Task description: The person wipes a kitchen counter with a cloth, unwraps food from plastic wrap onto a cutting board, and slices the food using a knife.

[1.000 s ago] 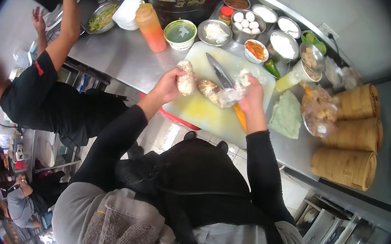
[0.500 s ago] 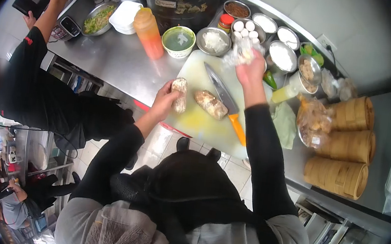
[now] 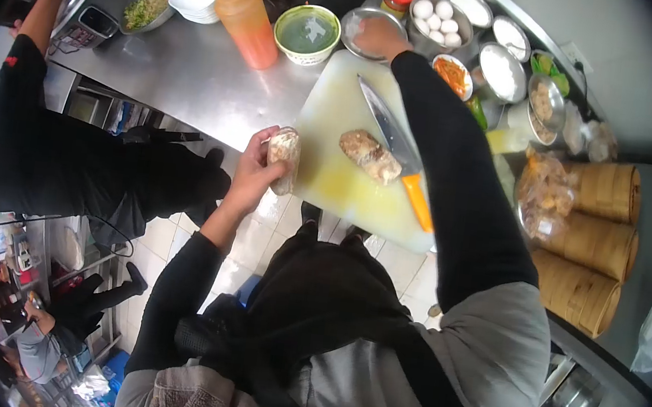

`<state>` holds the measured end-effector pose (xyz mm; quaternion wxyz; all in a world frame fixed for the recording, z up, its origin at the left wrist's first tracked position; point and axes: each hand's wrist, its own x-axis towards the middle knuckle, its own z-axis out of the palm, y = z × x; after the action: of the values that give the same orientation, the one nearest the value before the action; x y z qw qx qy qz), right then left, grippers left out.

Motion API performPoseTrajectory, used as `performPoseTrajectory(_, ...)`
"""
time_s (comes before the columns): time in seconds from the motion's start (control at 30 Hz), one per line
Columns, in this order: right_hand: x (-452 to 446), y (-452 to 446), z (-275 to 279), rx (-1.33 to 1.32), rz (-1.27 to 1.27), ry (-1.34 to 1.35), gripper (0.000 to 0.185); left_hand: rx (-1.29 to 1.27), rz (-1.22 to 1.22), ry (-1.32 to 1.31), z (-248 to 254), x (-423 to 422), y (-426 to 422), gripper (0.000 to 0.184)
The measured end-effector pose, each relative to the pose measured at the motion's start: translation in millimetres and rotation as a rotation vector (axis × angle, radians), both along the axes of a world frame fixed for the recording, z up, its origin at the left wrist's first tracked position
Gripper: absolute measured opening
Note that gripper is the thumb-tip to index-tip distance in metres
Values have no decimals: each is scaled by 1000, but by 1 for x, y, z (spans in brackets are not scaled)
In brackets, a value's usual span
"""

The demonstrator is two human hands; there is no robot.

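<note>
My left hand (image 3: 254, 167) is wrapped round an oblong, mottled brown-and-white food piece (image 3: 284, 159), held upright beside the left edge of the pale cutting board (image 3: 319, 191). I cannot make out its exact kind. On the board lies a similar piece (image 3: 370, 156). Next to it rests a knife (image 3: 389, 126) with an orange handle, its blade pointing away from me. Over at the back, my right hand (image 3: 379, 37) reaches into a shallow steel bowl (image 3: 352, 23); its fingers are blurred and partly hidden, so any hold there is unclear.
Left of the board stand a squeeze bottle (image 3: 248, 22) with orange contents and a tub of green liquid (image 3: 307, 34). Behind are a bowl of eggs (image 3: 440, 22) and a dish of orange shreds (image 3: 453, 75). Bamboo steamers (image 3: 574, 288) line the right. A co-worker (image 3: 67, 150) stands left.
My right hand has moved left and back, from the bowls by the eggs to the steel bowl. The clear plastic it held no longer shows. My left hand keeps its piece, slightly lower left in view.
</note>
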<state>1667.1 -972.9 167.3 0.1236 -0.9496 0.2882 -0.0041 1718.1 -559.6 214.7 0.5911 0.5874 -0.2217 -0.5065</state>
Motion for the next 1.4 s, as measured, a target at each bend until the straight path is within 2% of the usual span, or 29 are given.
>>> performPoseTrajectory(0.07, -7, 17, 44, 42, -35, -14, 53, -8, -40, -45, -6, 6, -6, 69)
performPoseTrajectory(0.1, -10, 18, 54, 75, -62, -33, 60, -25, -71, -95, -10, 9, -13, 68)
performPoseTrajectory(0.17, -26, 28, 73, 34, -104, -51, 61, -70, -90, -130, -19, 17, -40, 63)
performPoseTrajectory(0.23, -58, 55, 103, -95, -69, -351, 56, -145, -260, -337, -21, 28, -73, 64)
performPoseTrajectory(0.27, -78, 73, 110, -83, -151, -453, 38, -151, -273, -329, -20, 31, -89, 64)
performPoseTrajectory(0.33, -130, 125, 131, 63, -316, -347, 22, -116, -399, -845, -18, 32, -120, 67)
performPoseTrajectory(0.37, -162, 154, 125, 56, -329, -339, 15, -130, -412, -841, -20, 30, -132, 67)
performPoseTrajectory(0.4, -195, 175, 96, 108, -366, -337, 14, -123, -466, -932, -21, 26, -144, 70)
performPoseTrajectory(0.43, -221, 197, 81, 265, -427, -212, 18, -114, -520, -1024, -23, 21, -152, 73)
performPoseTrajectory(0.5, -263, 248, 50, 277, -397, -235, 26, -98, -561, -1035, -23, 8, -155, 71)
performPoseTrajectory(0.53, -274, 263, 34, 278, -413, -242, 26, -183, -487, -1225, -16, 1, -151, 70)
performPoseTrajectory(0.57, -281, 273, 20, 212, -425, -302, 34, -276, -402, -1415, -7, -7, -147, 69)
performPoseTrajectory(0.6, -283, 275, 18, 140, -438, -366, 43, -293, -413, -1429, 4, -16, -144, 69)
performPoseTrajectory(0.67, -289, 277, 21, 176, -491, -348, 49, -463, -781, -1259, 18, -37, -124, 68)
performPoseTrajectory(0.7, -291, 277, 24, 213, -527, -321, 55, -463, -791, -1273, 20, -46, -119, 68)
performPoseTrajectory(0.77, -312, 277, 28, 233, -538, -296, 52, -523, -958, -1518, 11, -65, -115, 68)
performPoseTrajectory(0.83, -336, 277, 36, 251, -543, -265, 50, -449, -932, -1515, -8, -79, -120, 67)
performPoseTrajectory(0.9, -358, 283, 54, 501, -663, -229, 38, -345, -888, -1432, -11, -96, -123, 64)
performPoseTrajectory(0.93, -368, 288, 62, 508, -654, -231, 38, -333, -885, -1436, -16, -108, -122, 64)
performPoseTrajectory(1.03, -394, 302, 69, 443, -624, -250, 30, -357, -819, -1414, -21, -148, -118, 59)
performPoseTrajectory(1.1, -407, 305, 64, 359, -571, -140, 26, -302, -809, -1424, -11, -175, -115, 57)
performPoseTrajectory(1.13, -412, 303, 59, 369, -561, -144, 26, -379, -714, -1472, -12, -183, -116, 50)
performPoseTrajectory(1.17, -414, 303, 55, 341, -538, -103, 24, -361, -714, -1477, -13, -188, -116, 50)
performPoseTrajectory(1.23, -416, 301, 45, 325, -503, -72, 22, -415, -636, -1451, -13, -191, -119, 35)
performPoseTrajectory(1.33, -419, 289, 63, 336, -520, -31, 20, -464, -656, -1533, -22, -192, -125, 24)
performPoseTrajectory(1.4, -430, 289, 81, 237, -480, 41, 21, -442, -646, -1544, -22, -195, -125, 23)
